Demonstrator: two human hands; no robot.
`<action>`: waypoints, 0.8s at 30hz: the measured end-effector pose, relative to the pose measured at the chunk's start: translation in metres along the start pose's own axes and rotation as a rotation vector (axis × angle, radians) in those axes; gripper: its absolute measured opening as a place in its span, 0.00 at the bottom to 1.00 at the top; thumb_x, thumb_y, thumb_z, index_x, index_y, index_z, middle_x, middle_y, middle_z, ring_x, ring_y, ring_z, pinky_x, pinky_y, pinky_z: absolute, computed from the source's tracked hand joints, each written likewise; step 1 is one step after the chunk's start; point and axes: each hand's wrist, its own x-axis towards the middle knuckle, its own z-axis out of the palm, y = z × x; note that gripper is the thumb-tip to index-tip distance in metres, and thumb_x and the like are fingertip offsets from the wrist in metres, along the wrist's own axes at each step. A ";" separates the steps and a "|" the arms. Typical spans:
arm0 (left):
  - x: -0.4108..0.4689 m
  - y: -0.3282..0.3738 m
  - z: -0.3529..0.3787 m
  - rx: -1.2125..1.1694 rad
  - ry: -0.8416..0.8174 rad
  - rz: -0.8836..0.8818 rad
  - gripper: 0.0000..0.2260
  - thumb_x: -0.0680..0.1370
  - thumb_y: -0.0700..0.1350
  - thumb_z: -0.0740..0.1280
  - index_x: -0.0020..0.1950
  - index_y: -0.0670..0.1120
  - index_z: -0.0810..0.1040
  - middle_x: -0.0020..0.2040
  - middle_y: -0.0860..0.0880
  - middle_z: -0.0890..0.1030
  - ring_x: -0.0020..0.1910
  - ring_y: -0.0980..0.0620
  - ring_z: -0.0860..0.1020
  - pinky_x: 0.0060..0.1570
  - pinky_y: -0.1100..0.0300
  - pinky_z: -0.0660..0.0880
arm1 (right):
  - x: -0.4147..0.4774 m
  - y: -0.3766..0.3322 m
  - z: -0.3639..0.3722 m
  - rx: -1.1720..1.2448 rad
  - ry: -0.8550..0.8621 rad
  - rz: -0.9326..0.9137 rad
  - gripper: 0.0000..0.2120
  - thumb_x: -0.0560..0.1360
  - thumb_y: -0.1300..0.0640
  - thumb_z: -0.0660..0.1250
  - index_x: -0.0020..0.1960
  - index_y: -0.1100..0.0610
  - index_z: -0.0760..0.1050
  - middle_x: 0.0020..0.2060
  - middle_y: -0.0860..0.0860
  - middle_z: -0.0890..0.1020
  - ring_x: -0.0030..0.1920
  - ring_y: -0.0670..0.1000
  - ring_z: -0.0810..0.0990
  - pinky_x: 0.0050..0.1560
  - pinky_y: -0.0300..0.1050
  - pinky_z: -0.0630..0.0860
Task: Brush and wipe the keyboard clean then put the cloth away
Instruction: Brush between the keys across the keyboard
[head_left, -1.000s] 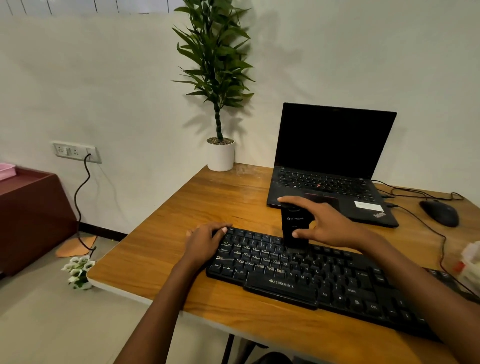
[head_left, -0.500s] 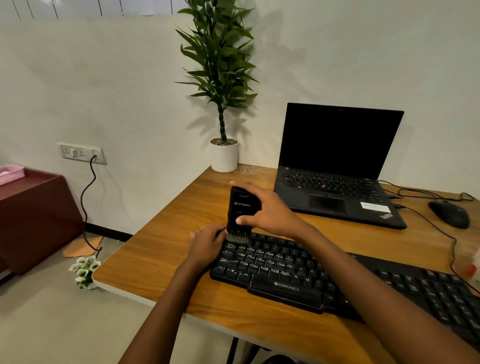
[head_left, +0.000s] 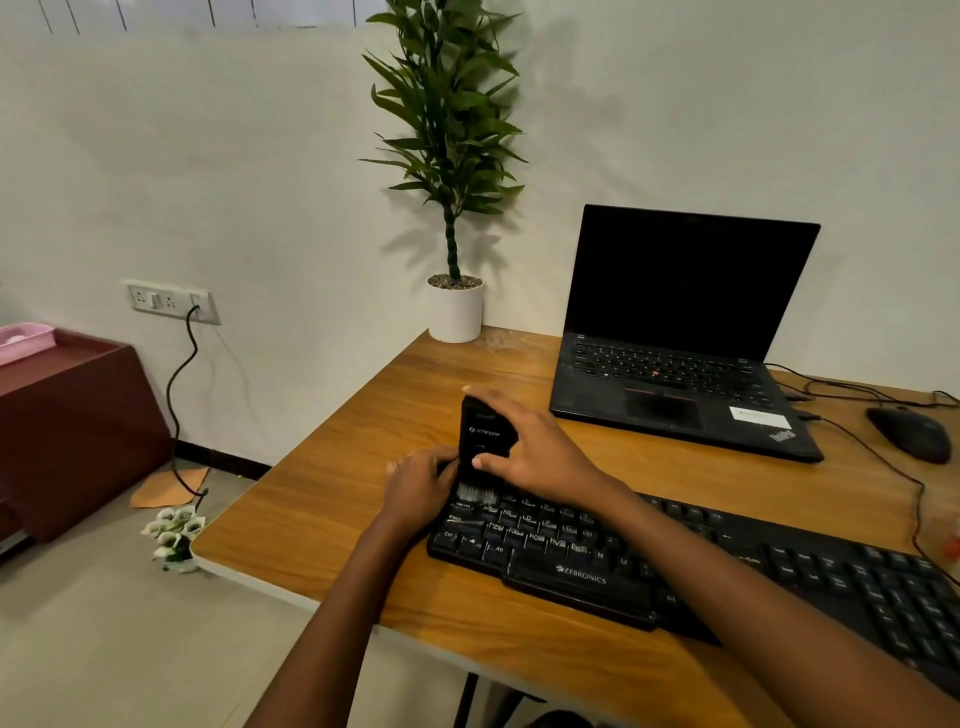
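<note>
desk (head_left: 322, 509) had laptop (head_left: 685, 291) open at back | keyboard (head_left: 571, 577) sat along front edge | plant (head_left: 456, 312) in corner, mouse (head_left: 909, 434) far right | right hand (head_left: 540, 457) clamped on brush (head_left: 483, 431), bristles on keyboard's left end | left hand (head_left: 418, 488) beside it, fingertips hidden, couldn't tell its grip tbh

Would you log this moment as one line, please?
brushing | right hand grips brush | bristles on keyboard left end | left hand touches keyboard edge | cloth unseen

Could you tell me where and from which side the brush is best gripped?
Grip the brush by its flat upper body, coming from above and the right, as the right hand does: it stands upright, bristles down on the keyboard.
</note>
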 end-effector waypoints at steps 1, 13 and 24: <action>0.000 0.000 0.000 -0.004 -0.010 0.007 0.09 0.78 0.51 0.60 0.46 0.58 0.81 0.48 0.52 0.84 0.50 0.48 0.80 0.60 0.42 0.68 | 0.000 0.001 0.001 -0.062 0.018 -0.005 0.36 0.71 0.57 0.71 0.73 0.45 0.58 0.64 0.52 0.74 0.49 0.47 0.77 0.47 0.43 0.78; -0.001 0.004 -0.002 0.094 0.022 0.038 0.10 0.80 0.48 0.61 0.55 0.56 0.81 0.55 0.54 0.82 0.58 0.52 0.76 0.63 0.53 0.58 | -0.013 -0.001 -0.013 -0.073 -0.034 -0.009 0.35 0.71 0.59 0.71 0.73 0.44 0.59 0.64 0.47 0.73 0.43 0.38 0.75 0.43 0.33 0.73; -0.002 0.004 -0.001 0.083 0.023 0.038 0.10 0.80 0.44 0.61 0.47 0.56 0.80 0.50 0.51 0.83 0.52 0.50 0.78 0.58 0.56 0.59 | -0.005 -0.002 0.000 0.022 0.016 -0.027 0.35 0.70 0.59 0.72 0.72 0.46 0.60 0.65 0.51 0.74 0.55 0.49 0.78 0.51 0.42 0.78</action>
